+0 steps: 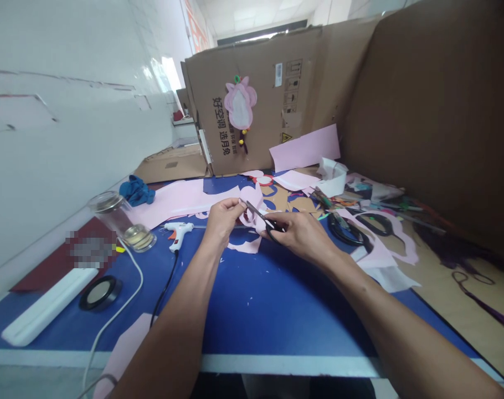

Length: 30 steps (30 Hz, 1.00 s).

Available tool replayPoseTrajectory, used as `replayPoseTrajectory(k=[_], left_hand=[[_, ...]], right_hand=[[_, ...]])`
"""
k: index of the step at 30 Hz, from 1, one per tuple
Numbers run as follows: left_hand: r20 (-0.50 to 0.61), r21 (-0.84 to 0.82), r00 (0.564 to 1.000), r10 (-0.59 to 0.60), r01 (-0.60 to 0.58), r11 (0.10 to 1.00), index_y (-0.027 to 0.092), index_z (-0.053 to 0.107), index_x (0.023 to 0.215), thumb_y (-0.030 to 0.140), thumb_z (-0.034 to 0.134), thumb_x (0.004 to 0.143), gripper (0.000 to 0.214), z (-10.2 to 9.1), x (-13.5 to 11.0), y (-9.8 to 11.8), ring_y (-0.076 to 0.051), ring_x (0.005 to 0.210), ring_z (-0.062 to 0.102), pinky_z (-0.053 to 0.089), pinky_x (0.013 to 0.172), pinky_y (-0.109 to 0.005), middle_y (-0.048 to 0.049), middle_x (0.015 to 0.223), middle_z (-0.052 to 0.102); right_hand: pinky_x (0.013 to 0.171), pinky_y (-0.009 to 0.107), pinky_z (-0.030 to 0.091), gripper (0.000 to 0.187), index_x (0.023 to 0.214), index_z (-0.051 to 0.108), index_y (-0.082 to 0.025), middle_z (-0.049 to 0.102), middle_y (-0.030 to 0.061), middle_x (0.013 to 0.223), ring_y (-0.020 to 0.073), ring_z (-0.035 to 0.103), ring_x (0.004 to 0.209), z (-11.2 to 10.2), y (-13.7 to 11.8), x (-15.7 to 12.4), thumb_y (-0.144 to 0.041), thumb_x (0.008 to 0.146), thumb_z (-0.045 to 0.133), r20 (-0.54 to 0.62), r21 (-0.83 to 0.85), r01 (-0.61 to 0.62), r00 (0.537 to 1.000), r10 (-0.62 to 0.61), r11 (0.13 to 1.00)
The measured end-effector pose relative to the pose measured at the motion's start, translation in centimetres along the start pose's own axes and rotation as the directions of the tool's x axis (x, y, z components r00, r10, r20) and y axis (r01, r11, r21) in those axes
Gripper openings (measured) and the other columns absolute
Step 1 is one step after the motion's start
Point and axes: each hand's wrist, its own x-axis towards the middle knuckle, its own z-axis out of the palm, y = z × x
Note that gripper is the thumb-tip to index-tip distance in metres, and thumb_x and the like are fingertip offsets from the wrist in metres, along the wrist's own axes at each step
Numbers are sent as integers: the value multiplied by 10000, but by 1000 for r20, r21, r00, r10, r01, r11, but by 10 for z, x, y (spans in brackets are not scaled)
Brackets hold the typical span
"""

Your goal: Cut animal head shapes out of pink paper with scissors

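My right hand (301, 231) grips a pair of black-handled scissors (257, 210), whose blades point up and left toward my left hand. With its fingers pinched together, my left hand (224, 217) holds a thin pink cut-out piece (252, 197) beside the blades. Whether the blades are cutting into it at this instant cannot be made out. Just below both hands lies a curved pink offcut (247, 245) on the blue tabletop (252, 302). A white glue gun (180, 234) rests left of my left hand.
A glass jar (142, 237), blue cloth (136, 191), tape roll (100, 292) and cables stand left. Pink sheets (181, 197) and scraps spread behind. Right are a white container (332, 177) and another pair of scissors (472, 280). A cardboard box (260, 111) with a pink flower-like ornament (240, 105) rises behind.
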Motion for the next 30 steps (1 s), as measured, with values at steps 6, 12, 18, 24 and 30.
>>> replayPoseTrajectory(k=[6, 12, 18, 24, 30], left_hand=[[-18, -23, 998, -55, 54, 998, 169, 743, 732, 395, 857, 670, 260, -1, -1, 0, -124, 596, 601, 514, 621, -247, -11, 666, 677], [-45, -26, 994, -99, 98, 995, 170, 768, 774, 393, 864, 673, 263, -1, 1, -3, -132, 641, 637, 525, 640, -245, -30, 719, 709], [-33, -72, 995, -90, 87, 994, 160, 759, 758, 368, 875, 640, 266, 2, -1, 0, -146, 628, 641, 565, 651, -289, -25, 709, 704], [-42, -100, 995, -91, 86, 991, 163, 717, 722, 328, 881, 617, 255, 3, -1, 1, -148, 610, 646, 577, 634, -292, -19, 682, 696], [-15, -113, 992, -126, 123, 986, 159, 718, 729, 322, 876, 634, 246, 3, -2, 0, -156, 653, 678, 586, 662, -292, -39, 723, 716]], right_hand=[[607, 272, 351, 283, 1146, 829, -307, 793, 10, 846, 177, 649, 688, 1, -4, -1, -423, 898, 756, -25, 6, -15, 1000, 15, 1000], [583, 276, 310, 265, 1114, 832, -294, 761, 4, 771, 162, 593, 634, 0, -3, 0, -439, 915, 736, -25, -21, 14, 1000, -15, 1000], [573, 278, 300, 267, 1121, 834, -303, 745, -5, 750, 154, 573, 618, 0, -3, 1, -440, 911, 742, -19, -14, 7, 1000, -7, 1000], [574, 270, 306, 254, 1119, 834, -318, 751, -9, 773, 156, 588, 636, 2, -4, 0, -432, 909, 747, -4, 10, -1, 1000, 1, 1000], [575, 266, 314, 239, 1113, 832, -333, 751, -18, 776, 156, 581, 645, 0, -5, -1, -426, 914, 740, -10, 34, -12, 1000, 12, 999]])
